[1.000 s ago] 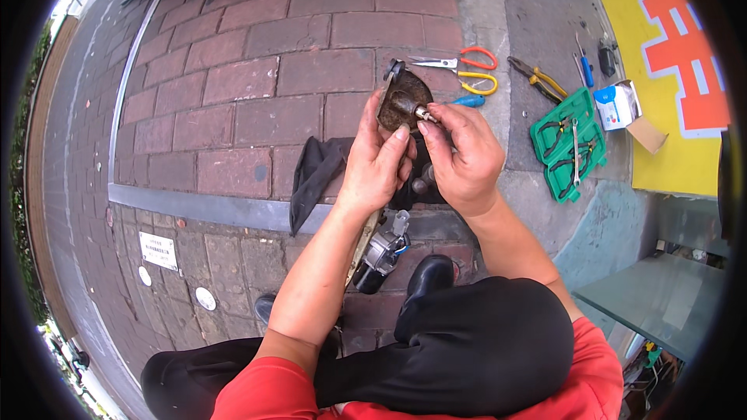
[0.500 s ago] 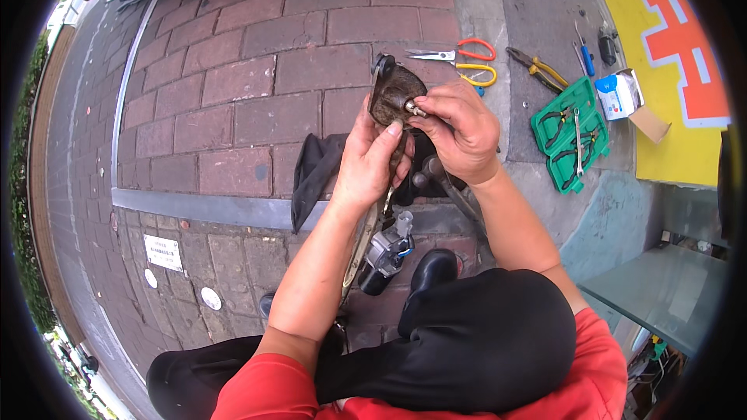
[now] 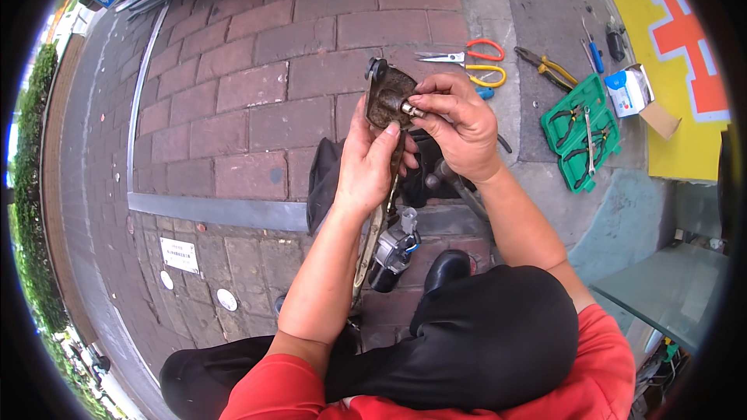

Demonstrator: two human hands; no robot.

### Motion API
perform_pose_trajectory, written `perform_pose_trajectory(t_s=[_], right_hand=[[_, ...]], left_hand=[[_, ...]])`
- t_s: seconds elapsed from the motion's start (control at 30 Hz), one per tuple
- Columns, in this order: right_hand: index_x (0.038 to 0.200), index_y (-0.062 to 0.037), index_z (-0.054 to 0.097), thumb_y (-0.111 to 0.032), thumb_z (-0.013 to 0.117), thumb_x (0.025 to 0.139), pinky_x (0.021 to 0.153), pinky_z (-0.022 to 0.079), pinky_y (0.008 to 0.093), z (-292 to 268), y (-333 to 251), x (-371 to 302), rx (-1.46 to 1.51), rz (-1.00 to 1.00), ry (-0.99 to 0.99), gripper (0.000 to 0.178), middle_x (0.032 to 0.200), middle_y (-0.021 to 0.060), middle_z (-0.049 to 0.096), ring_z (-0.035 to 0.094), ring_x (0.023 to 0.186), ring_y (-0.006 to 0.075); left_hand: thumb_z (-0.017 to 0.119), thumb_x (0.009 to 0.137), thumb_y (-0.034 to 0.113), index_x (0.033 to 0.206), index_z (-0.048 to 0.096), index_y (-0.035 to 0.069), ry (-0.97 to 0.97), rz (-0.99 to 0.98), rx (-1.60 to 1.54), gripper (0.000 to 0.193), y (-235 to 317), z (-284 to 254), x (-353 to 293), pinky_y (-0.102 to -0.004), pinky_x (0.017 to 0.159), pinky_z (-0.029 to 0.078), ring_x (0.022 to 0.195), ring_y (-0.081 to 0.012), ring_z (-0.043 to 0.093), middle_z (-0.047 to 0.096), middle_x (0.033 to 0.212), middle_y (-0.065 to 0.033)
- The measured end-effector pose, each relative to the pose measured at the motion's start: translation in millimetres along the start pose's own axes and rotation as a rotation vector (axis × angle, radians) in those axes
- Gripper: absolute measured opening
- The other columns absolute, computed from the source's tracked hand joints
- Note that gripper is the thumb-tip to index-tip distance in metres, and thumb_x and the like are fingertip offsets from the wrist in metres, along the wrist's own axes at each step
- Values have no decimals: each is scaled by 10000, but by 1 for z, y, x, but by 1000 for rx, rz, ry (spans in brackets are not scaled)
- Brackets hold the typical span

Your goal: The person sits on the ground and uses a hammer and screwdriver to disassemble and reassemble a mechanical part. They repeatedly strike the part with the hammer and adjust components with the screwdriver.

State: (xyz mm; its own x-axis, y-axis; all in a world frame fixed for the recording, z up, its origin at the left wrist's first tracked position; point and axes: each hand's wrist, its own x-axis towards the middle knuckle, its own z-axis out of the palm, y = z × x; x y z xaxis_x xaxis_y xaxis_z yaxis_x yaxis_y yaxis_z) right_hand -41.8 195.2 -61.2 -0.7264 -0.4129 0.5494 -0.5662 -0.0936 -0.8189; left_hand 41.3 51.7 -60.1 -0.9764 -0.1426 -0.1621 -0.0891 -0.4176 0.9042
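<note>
Bracket point(image 3: 388, 101) btwn hands point(image 3: 367, 162) (wide paving point(image 3: 214, 105) L)

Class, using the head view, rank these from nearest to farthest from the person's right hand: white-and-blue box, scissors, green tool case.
From the right hand:
1. Scissors, just above it in the picture.
2. Green tool case, to its right.
3. White-and-blue box, farther right, beyond the case.

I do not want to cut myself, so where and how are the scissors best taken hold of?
Probably by the red handle and yellow handle, coming from the right: the scissors lie flat with both loops on that side, while the pointed blades face left.
</note>
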Motion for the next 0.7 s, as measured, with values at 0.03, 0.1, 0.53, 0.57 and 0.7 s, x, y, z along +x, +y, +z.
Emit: perform_pose_trajectory(t_s=[0.03, 0.1, 0.53, 0.57, 0.7], right_hand=[[1026, -48, 711, 59, 755, 749, 851, 523, 311, 0, 0, 1, 75, 29, 10, 301, 1091, 102, 596, 599, 1017, 213], [1019, -47, 712, 59, 750, 755, 876, 518, 318, 1, -1, 3, 146, 59, 11, 287, 1142, 115, 583, 599, 1037, 220], [1054, -3, 715, 91, 659, 830, 933, 497, 296, 1, 1, 8, 461, 159, -107, 249, 1334, 151, 534, 596, 1127, 202], [1054, 2, 714, 85, 653, 840, 930, 496, 289, 1, 2, 7, 481, 155, -92, 237, 1335, 151, 534, 602, 1113, 196], [1045, 20, 709, 57, 634, 881, 928, 493, 282, 1, 3, 4, 643, 286, -45, 184, 1305, 136, 562, 604, 1091, 173]], left_hand=[[507, 1008, 229, 1269, 432, 90, 9, -5, 1, 305, 2, 1, -1, -232, 507, 468, 587, -133, 608, 612, 787, -60], [550, 994, 254, 1260, 430, 93, 26, 24, 67, 334, 4, 3, -3, -225, 486, 458, 568, -125, 598, 607, 782, -54], [691, 918, 266, 1312, 376, 27, 143, 122, 130, 558, 9, 13, -5, -210, 429, 415, 522, -67, 507, 584, 844, -34], [688, 921, 271, 1307, 378, 27, 139, 127, 127, 551, 8, 13, -5, -211, 429, 416, 521, -69, 507, 581, 834, -33], [672, 931, 297, 1290, 385, 23, 137, 133, 186, 535, 7, 14, -7, -213, 428, 414, 509, -74, 505, 570, 773, -25]])
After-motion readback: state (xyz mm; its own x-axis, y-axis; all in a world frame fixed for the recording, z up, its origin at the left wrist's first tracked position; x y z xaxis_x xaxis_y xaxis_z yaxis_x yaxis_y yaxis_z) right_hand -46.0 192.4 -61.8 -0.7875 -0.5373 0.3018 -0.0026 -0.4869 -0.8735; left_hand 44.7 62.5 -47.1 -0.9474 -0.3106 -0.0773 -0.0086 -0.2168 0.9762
